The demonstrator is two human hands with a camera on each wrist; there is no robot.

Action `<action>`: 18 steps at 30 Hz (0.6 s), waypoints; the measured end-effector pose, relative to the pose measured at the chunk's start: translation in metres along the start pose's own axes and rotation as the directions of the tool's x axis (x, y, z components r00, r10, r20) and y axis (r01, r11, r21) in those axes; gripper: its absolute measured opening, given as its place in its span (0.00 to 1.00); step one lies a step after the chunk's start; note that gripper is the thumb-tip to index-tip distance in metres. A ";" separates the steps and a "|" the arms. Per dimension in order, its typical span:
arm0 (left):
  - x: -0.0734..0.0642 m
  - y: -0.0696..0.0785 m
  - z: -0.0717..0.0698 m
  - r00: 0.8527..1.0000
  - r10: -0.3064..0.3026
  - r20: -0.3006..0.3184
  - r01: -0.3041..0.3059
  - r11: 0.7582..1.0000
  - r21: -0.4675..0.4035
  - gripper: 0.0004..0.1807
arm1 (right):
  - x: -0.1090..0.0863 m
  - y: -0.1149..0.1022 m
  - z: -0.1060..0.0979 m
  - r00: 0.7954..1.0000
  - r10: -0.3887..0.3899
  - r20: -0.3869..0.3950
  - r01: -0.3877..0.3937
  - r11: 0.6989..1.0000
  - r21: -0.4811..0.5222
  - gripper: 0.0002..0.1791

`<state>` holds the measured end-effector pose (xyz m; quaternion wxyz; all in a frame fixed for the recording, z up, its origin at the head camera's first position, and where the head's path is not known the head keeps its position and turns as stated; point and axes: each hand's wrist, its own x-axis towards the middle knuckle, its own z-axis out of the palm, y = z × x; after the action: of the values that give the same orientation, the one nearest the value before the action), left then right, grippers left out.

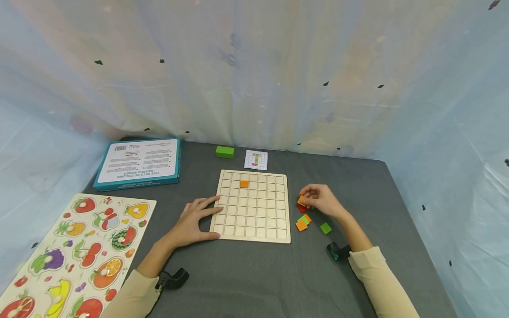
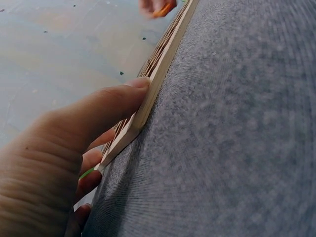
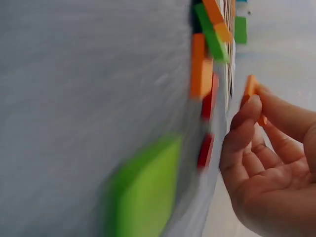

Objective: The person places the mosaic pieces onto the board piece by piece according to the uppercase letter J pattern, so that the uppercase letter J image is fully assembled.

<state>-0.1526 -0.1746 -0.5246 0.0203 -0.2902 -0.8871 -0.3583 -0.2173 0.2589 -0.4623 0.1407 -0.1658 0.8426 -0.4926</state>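
A wooden grid board [image 1: 254, 212] lies on the grey cloth, with one orange square tile [image 1: 244, 184] in an upper cell. My left hand [image 1: 195, 221] is spread along the board's left side, fingertips on that edge and thumb against the near-left corner. To the right of the board, my right hand [image 1: 321, 201] pinches another orange tile [image 3: 251, 86] between thumb and fingertips, raised off the cloth in the right wrist view. Just under that hand lie red tiles [image 3: 209, 98]. Nearer me is a small heap of orange tiles [image 1: 301, 225] and green ones, with a single green tile [image 1: 326, 228] apart from it.
Behind the board are a pattern card [image 1: 256, 160] and a green block [image 1: 225, 152]. A blue-edged box [image 1: 137, 163] stands at back left, with a fruit puzzle board [image 1: 79, 256] in front of it. Pale sheeting [image 1: 254, 79] hangs behind the table.
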 end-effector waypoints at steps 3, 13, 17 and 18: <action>0.000 -0.001 0.000 1.000 0.002 -0.002 -0.002 1.000 0.004 0.43 | 0.029 -0.012 0.011 1.000 -0.008 0.025 0.007 0.999 0.052 0.12; -0.001 -0.002 0.001 1.000 0.012 -0.005 -0.012 1.000 0.022 0.43 | 0.098 -0.037 0.044 0.992 -0.061 0.110 0.070 0.995 -0.076 0.12; -0.001 -0.002 0.001 1.000 0.010 -0.002 -0.010 1.000 0.021 0.43 | 0.105 -0.041 0.049 0.991 -0.036 0.128 0.050 0.993 -0.104 0.11; -0.001 -0.002 0.001 1.000 0.010 0.000 -0.010 1.000 0.024 0.43 | 0.106 -0.042 0.050 0.991 -0.033 0.131 0.048 0.993 -0.111 0.11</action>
<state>-0.1528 -0.1755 -0.5264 0.0258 -0.2942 -0.8899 -0.3475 -0.2876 0.1563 -0.4571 0.1754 -0.2223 0.8548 -0.4348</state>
